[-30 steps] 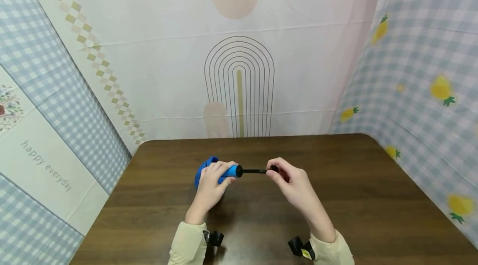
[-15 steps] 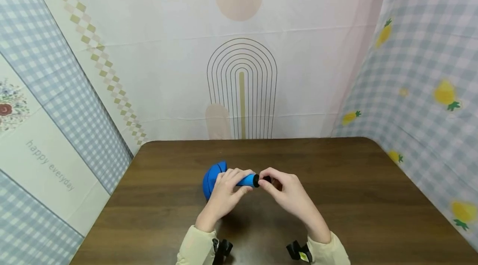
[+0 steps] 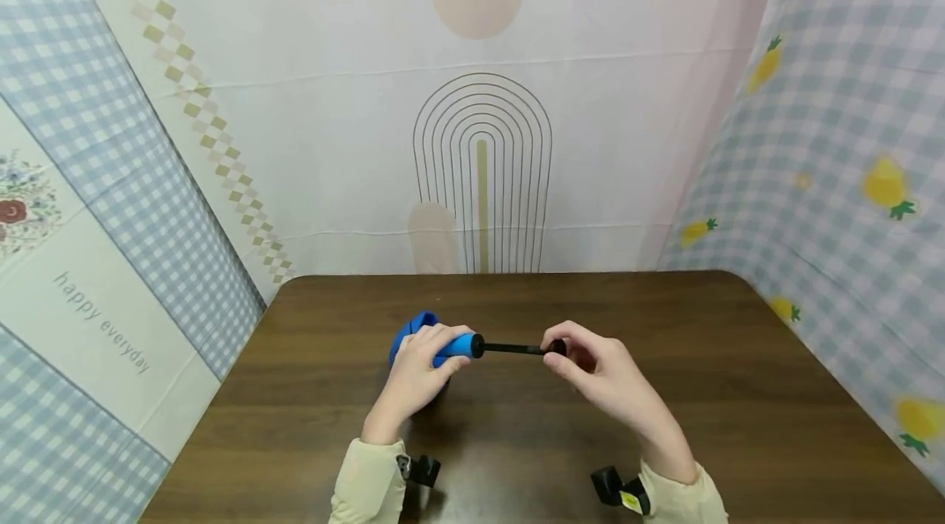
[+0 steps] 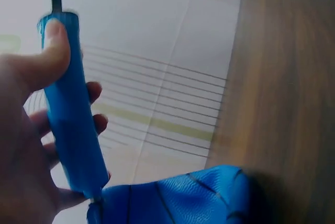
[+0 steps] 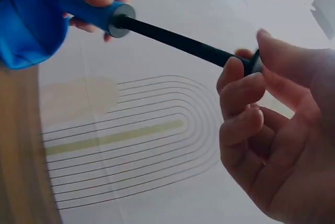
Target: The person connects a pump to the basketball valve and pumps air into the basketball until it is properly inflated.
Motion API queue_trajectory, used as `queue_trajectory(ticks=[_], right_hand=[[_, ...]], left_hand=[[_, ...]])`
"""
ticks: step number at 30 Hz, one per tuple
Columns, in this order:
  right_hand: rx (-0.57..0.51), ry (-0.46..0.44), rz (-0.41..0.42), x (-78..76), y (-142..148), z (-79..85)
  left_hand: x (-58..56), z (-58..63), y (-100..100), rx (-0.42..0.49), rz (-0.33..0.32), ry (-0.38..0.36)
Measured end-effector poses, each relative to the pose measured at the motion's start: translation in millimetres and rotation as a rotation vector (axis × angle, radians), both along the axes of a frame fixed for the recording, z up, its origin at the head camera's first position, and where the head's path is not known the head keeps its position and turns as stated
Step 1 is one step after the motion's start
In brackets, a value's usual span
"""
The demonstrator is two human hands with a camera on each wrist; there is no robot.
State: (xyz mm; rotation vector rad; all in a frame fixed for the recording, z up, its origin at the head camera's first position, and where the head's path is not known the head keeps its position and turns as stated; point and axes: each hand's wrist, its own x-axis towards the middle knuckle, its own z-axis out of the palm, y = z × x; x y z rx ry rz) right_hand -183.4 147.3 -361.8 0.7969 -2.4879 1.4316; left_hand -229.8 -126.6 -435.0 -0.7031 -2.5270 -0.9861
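Head view: A blue pump (image 3: 461, 345), black rod (image 3: 513, 348) extended, its barrel (image 4: 73, 111) gripped by the left hand (image 3: 417, 363) and knob (image 3: 559, 347) pinched by the right hand (image 3: 604, 372), meets a dented blue ball (image 4: 170, 198) above a brown table (image 3: 679, 360).
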Motion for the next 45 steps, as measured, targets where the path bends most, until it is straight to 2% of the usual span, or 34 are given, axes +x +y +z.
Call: queue_trajectory(ticks=[5, 11, 14, 18, 21, 24, 28, 32, 37, 40, 42, 45], right_hand=[[-0.06, -0.076, 0.071, -4.6, -10, -7.7], [-0.028, -0.164, 0.124, -19.3, -17, -26.2], [0.012, -0.133, 0.144, -24.5, -13, -31.7], [0.082, -0.082, 0.177, -28.7, -6, -33.9], [0.094, -0.109, 0.238, -31.0, 0, -35.3], [0.066, -0.153, 0.296, -30.8, 5, -33.9], [0.013, -0.16, 0.32, -27.5, 15, -27.2], [-0.033, -0.131, 0.332, -24.9, 29, -20.6], [-0.096, -0.135, 0.339, -27.9, 36, -23.0], [-0.16, -0.14, 0.353, -32.2, 30, -29.8], [-0.184, -0.14, 0.391, -35.6, 22, -34.8], [-0.154, -0.169, 0.423, -40.1, 7, -41.9]], left_hand=[[5.7, 4.9, 17, 0.017, -0.033, 0.044], [16.2, 10.0, 38, -0.044, -0.048, 0.059], [18.5, 10.8, 41, -0.07, -0.045, 0.038], [17.4, 8.5, 39, -0.081, -0.026, -0.011], [16.7, 7.8, 35, -0.072, -0.024, -0.064], [15.5, 8.6, 30, -0.061, -0.052, -0.116], [10.5, 9.2, 19, -0.058, -0.078, -0.151], [4.4, 9.5, 3, -0.044, -0.032, -0.157], [1.7, 7.7, 1, -0.075, 0.02, -0.114], [4.6, 4.7, 13, -0.106, 0.014, -0.058], [7.4, 2.8, 22, -0.116, 0.009, -0.019], [7.8, -0.6, 32, -0.112, 0.002, 0.048]])
